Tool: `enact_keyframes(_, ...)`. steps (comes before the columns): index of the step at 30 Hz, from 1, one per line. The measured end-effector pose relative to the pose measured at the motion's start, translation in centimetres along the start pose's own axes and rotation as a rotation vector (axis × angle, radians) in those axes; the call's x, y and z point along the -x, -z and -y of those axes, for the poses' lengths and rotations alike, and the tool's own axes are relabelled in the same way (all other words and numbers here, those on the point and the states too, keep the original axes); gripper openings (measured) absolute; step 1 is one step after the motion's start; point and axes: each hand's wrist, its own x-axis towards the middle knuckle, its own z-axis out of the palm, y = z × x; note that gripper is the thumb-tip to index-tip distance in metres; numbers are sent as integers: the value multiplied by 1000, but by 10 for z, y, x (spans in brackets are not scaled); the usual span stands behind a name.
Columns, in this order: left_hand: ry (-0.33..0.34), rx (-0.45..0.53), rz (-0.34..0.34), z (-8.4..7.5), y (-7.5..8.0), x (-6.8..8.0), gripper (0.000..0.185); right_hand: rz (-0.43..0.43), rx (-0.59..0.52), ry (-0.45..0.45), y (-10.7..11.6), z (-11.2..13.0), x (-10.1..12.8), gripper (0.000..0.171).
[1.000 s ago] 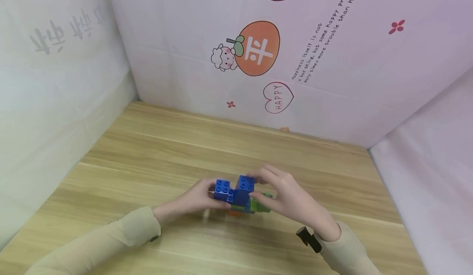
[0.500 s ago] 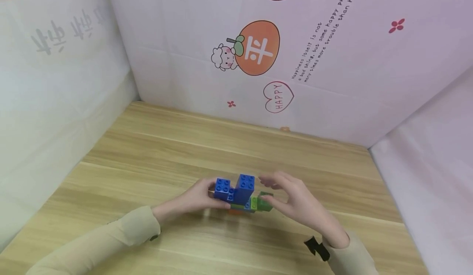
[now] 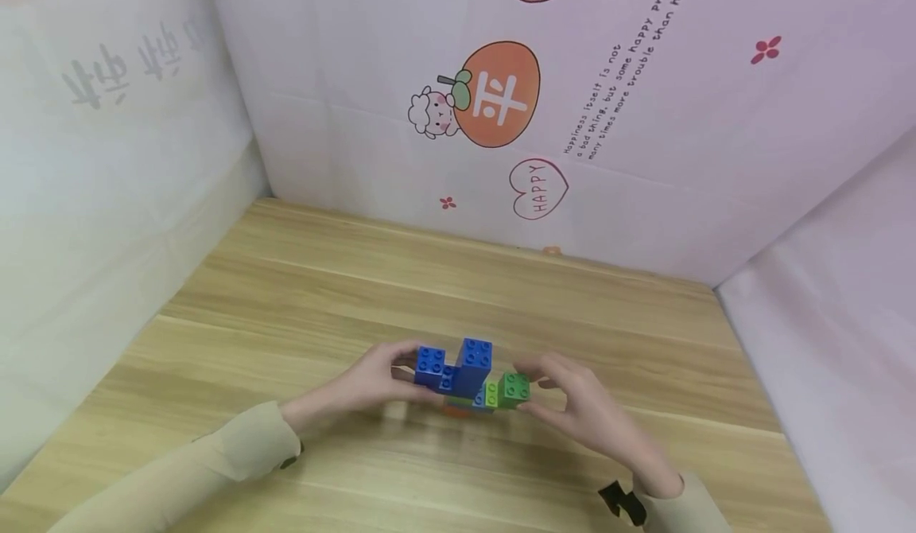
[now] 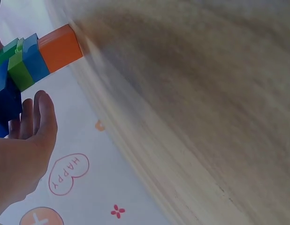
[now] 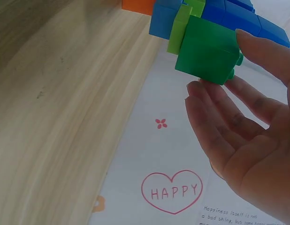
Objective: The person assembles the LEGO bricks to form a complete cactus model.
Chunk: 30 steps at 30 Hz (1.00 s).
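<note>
A toy building-block structure stands on the wooden table in the head view. Its left end is a blue block (image 3: 430, 367), with a taller blue block (image 3: 474, 370) beside it. My left hand (image 3: 375, 378) holds the left blue end, thumb in front and fingers behind. On the right side, a light green block (image 3: 491, 394) adjoins a darker green block (image 3: 514, 390). My right hand (image 3: 576, 402) pinches that darker green block between thumb and fingertips, its studs showing in the right wrist view. An orange block (image 4: 60, 49) forms the bottom, under a lighter blue block (image 4: 34, 58).
The wooden tabletop (image 3: 343, 278) extends around the structure. A white printed sheet (image 3: 358, 103) rises behind it, and further white sheets enclose the left (image 3: 122, 199) and right (image 3: 830, 302) sides.
My right hand has left the tall blue block, moving right and down to the darker green block. The left hand has shifted slightly left at the blue end. The structure stays in place.
</note>
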Motion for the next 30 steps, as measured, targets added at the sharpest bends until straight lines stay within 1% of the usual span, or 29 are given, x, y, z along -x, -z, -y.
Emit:
enact_keyframes(6, -7, -16, -17, 1, 2, 2, 51, -13, -27, 2, -5, -3, 3, 43)
enact_keyframes(12, -23, -44, -36, 0, 4, 4, 46, -16, -48, -23, -7, -5, 3, 40)
enact_keyframes(22, -59, -71, -61, 0, 5, 2, 42, -33, -77, -31, -9, -10, 4, 39)
enact_keyframes(30, -55, -88, -86, -4, 6, -2, 40, -23, -148, -100, -8, -14, 2, 38)
